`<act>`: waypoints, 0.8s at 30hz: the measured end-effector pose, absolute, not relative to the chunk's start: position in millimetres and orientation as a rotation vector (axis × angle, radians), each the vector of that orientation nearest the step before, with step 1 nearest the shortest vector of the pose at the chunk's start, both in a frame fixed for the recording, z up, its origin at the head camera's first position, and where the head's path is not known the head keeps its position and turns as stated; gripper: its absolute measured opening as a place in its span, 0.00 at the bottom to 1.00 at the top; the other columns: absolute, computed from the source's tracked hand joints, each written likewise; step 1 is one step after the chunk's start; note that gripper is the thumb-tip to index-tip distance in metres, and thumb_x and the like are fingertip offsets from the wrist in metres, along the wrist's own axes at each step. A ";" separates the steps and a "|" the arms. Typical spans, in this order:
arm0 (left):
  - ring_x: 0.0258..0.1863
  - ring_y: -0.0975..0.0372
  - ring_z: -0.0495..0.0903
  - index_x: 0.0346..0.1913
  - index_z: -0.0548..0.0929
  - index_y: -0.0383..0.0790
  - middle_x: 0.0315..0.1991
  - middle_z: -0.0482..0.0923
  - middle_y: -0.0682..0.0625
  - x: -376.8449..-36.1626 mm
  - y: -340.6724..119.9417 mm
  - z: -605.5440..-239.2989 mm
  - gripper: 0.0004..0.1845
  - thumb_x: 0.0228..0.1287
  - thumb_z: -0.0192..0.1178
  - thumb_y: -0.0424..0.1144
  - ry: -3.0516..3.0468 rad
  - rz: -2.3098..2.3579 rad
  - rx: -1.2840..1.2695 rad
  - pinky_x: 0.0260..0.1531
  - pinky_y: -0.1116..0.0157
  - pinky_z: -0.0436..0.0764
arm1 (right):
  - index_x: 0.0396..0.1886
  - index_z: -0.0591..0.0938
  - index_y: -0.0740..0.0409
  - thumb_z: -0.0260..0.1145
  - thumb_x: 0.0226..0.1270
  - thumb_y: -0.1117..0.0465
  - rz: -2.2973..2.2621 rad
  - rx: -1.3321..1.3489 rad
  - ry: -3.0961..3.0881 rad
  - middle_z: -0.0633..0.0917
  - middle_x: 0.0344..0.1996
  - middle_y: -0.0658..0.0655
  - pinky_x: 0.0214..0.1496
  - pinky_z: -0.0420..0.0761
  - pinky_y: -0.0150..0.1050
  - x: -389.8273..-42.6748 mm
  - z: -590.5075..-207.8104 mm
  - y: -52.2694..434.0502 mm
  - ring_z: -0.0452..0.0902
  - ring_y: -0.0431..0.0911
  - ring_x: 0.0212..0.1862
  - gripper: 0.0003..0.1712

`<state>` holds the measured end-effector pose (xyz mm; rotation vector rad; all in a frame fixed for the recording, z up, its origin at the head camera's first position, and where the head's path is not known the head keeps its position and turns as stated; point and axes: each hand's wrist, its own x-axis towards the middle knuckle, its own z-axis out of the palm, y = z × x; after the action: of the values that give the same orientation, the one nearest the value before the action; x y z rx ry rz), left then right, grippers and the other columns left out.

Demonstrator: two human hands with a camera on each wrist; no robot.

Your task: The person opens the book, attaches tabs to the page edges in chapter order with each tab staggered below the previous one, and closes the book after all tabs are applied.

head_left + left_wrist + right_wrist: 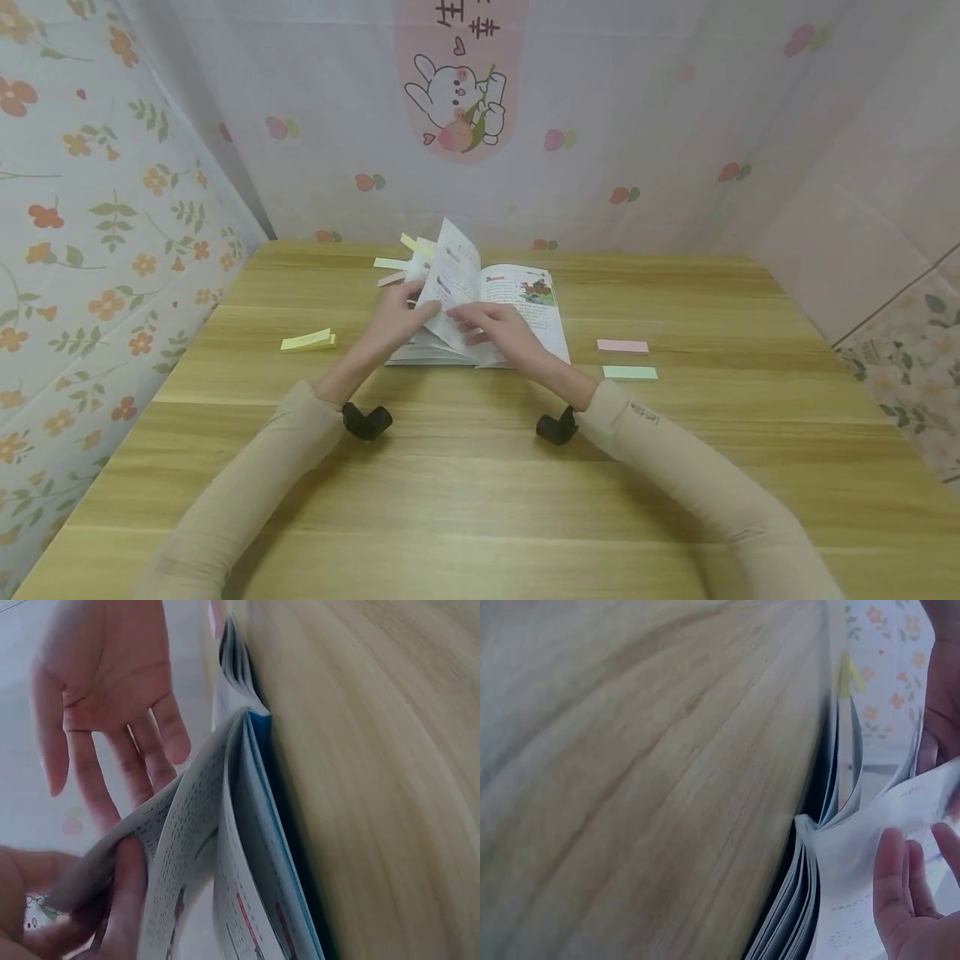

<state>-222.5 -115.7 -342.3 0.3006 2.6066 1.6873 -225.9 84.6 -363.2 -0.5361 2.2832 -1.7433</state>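
An open book [517, 321] with printed text and a small colour picture lies at the middle of the table. My left hand [397, 321] pinches a raised page [455, 271] between thumb and fingers, as the left wrist view also shows with the left hand [82, 907] at its lower left. Loosely extended, the fingers of my right hand [504, 329] rest against the same page near its lower part. In the right wrist view the right hand [911, 900] lies along the page, fingers relaxed. Yellow and pink sticky tabs [390, 263] stick out from the book's left side.
On the wooden table [465, 500], a yellow sticky-note pad [307, 340] lies left of the book. A pink pad [622, 346] and a green pad [630, 372] lie to its right. Patterned cloth [315, 100] hangs behind the table and along its left side.
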 end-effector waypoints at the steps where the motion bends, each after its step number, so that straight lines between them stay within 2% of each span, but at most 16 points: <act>1: 0.49 0.47 0.81 0.59 0.79 0.26 0.54 0.80 0.34 -222.5 -116.8 -343.2 0.20 0.69 0.56 0.33 2.658 1.657 0.289 0.39 0.64 0.81 | 0.59 0.83 0.63 0.57 0.78 0.53 -1.694 -0.545 2.330 0.84 0.56 0.59 0.56 0.81 0.44 -226.6 -363.9 84.8 0.80 0.52 0.53 0.22; 6: 0.42 0.48 0.80 0.53 0.81 0.24 0.47 0.82 0.34 -221.2 -122.4 -347.3 0.18 0.62 0.58 0.30 2.821 1.569 0.235 0.37 0.66 0.76 | 0.60 0.83 0.60 0.62 0.74 0.55 -1.335 -0.658 2.606 0.80 0.60 0.60 0.59 0.77 0.46 -232.7 -365.9 87.6 0.78 0.53 0.56 0.20; 11: 0.35 0.52 0.81 0.55 0.80 0.23 0.43 0.84 0.33 -218.1 -127.3 -349.4 0.20 0.61 0.60 0.29 2.871 1.522 0.199 0.30 0.68 0.76 | 0.65 0.77 0.66 0.65 0.70 0.59 -1.077 -0.816 2.698 0.75 0.64 0.68 0.62 0.76 0.50 -239.9 -366.7 91.0 0.74 0.59 0.60 0.27; 17: 0.25 0.56 0.81 0.59 0.77 0.26 0.42 0.84 0.34 -214.2 -130.5 -352.5 0.20 0.64 0.59 0.28 2.868 1.378 0.211 0.21 0.70 0.78 | 0.71 0.70 0.68 0.66 0.71 0.57 -0.790 -0.941 2.754 0.69 0.70 0.70 0.74 0.62 0.53 -246.0 -370.0 90.1 0.62 0.62 0.72 0.34; 20: 0.27 0.55 0.80 0.59 0.76 0.26 0.42 0.83 0.35 -212.9 -131.6 -354.3 0.21 0.64 0.60 0.28 2.932 1.235 0.240 0.24 0.67 0.79 | 0.73 0.68 0.67 0.64 0.73 0.53 -0.656 -0.965 2.772 0.64 0.73 0.72 0.75 0.59 0.55 -246.7 -370.8 87.7 0.60 0.65 0.73 0.35; 24: 0.35 0.50 0.76 0.55 0.76 0.23 0.43 0.80 0.34 -211.5 -132.5 -358.4 0.19 0.64 0.62 0.31 2.993 1.028 0.222 0.31 0.60 0.77 | 0.74 0.68 0.65 0.63 0.75 0.51 -0.546 -1.004 2.778 0.63 0.73 0.72 0.75 0.57 0.57 -247.7 -373.5 85.7 0.59 0.67 0.73 0.35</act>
<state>-211.5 -132.5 -358.4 0.2221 2.9934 1.0276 -247.7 85.7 -373.5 -1.0045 2.7783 -0.5463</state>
